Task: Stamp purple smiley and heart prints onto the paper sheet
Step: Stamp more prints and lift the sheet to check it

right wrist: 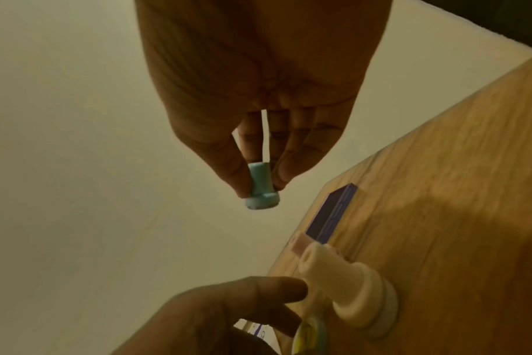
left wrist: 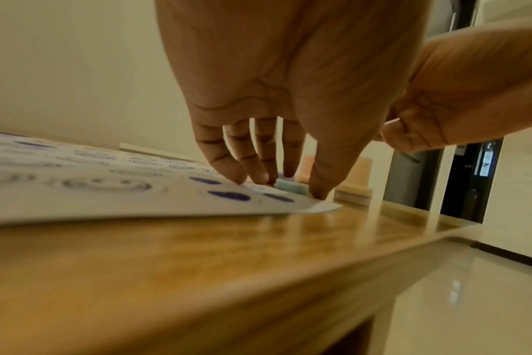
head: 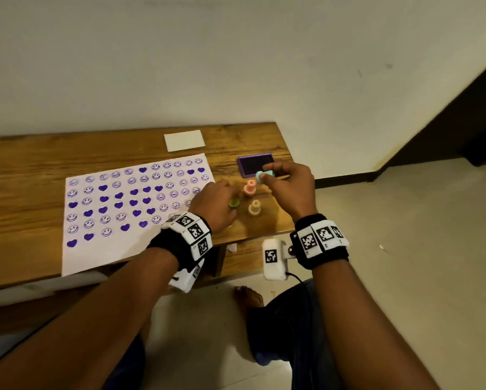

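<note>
Wooden table (head: 25,161) against a pale wall, sheet (head: 129,243) on the left, packed with purple smileys and hearts, left hand (head: 216,206) fingers down at its right edge by a green stamp (head: 234,204), grip unclear, right hand (head: 289,184) pinching a blue stamp (head: 264,175) just near of the purple pad (head: 254,162).
</note>
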Motion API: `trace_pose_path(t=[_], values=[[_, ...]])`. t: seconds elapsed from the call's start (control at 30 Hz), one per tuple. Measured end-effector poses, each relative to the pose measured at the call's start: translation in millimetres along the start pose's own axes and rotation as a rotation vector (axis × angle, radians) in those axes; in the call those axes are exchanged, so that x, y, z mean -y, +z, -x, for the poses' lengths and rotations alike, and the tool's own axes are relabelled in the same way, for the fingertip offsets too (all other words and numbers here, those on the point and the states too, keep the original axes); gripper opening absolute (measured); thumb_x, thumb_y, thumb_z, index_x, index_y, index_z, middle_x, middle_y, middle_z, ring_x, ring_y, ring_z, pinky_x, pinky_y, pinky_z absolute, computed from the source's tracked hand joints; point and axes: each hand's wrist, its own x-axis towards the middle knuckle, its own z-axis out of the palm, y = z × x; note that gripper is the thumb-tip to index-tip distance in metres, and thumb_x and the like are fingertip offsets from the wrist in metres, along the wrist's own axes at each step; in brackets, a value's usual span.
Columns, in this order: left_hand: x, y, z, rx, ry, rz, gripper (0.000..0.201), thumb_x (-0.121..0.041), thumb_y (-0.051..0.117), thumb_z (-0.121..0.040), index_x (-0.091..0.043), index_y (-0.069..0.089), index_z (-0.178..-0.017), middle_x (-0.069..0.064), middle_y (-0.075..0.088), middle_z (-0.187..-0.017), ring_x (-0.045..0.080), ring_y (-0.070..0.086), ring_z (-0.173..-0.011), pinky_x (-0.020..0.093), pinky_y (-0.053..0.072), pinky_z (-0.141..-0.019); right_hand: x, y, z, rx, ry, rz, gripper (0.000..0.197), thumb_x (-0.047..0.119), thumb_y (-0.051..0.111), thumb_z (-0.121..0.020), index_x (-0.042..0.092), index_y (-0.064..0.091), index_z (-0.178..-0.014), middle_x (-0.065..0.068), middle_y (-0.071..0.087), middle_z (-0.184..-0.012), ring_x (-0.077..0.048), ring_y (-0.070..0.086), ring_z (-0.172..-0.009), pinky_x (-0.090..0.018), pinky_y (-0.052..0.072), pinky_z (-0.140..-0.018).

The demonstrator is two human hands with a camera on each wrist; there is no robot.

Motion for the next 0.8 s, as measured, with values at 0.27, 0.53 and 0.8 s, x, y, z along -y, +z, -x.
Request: trace_pose_path(t=[0.27,0.53,0.8], values=[[1.8,-1.1,-12.2,-0.014,0.008,0.080,0.028,-0.024,0.065,-0.086,-0.027,0.069,-0.113,0.001,0.058,-0.103,0.023,0.058,-0.096,0.026,0.040,-0.074,-1.9,-8.3,-1.9,0.011,0.049,-0.122,0.017,0.024,0.084,-0.076,0.025,0.078,-0.092,0.007,0.073,-0.091,-0.007,0.068,-0.088,-0.033,0.058,-0.084],[-13.4,-29.8,8.7,-0.110,-0.428,1.457,0.027,-0.006,0.061,-0.090,-0.011,0.065,-0.116,0.009,0.070,-0.110,0.018,0.066,-0.099,0.030,0.053,-0.085,12.6,-8.1,8.7,0.127,0.065,-0.377,0.015,0.006,0.077,-0.082,0.010,0.076,-0.097,-0.009,0.075,-0.087,-0.016,0.071,-0.071,-0.033,0.060,-0.064],[-21.6,-41.0,19.4,-0.067,-0.353,1.574,0.028,-0.011,0.061,-0.090,-0.014,0.065,-0.117,0.004,0.073,-0.107,0.014,0.069,-0.099,0.027,0.054,-0.076,16.2,-3.5,14.5,0.280,-0.002,-0.512,0.015,0.000,0.071,-0.086,0.013,0.075,-0.092,-0.016,0.075,-0.089,-0.026,0.072,-0.078,-0.045,0.061,-0.076]])
